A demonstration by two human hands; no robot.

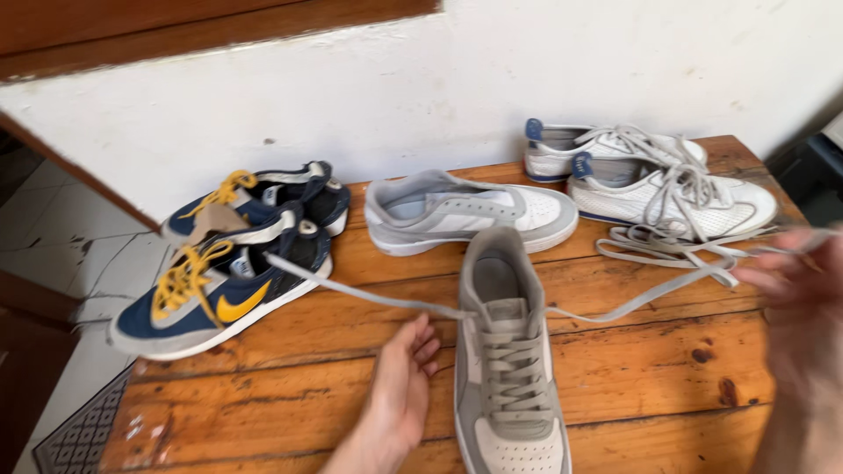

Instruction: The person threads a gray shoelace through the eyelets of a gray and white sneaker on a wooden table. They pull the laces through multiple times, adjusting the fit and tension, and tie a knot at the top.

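Nearest the camera stands a grey shoe (pixel 507 369) on the wooden table (pixel 667 386), toe toward the viewer, laced up its front; its grey lace (pixel 369 294) runs out from the top eyelets to both sides. Left hand (pixel 399 386) lies beside the shoe, fingers loosely curled near the left strand; whether it pinches the lace I cannot tell. Right hand (pixel 795 281) is blurred at the frame's right edge, closed on the far end of the right strand, pulling it taut. Behind the shoe lies its unlaced mate (pixel 465 211), on its side; further right sit two white shoes (pixel 650 180) with loose laces; at the left, two navy shoes (pixel 233 254) with yellow laces overhang the table's edge.
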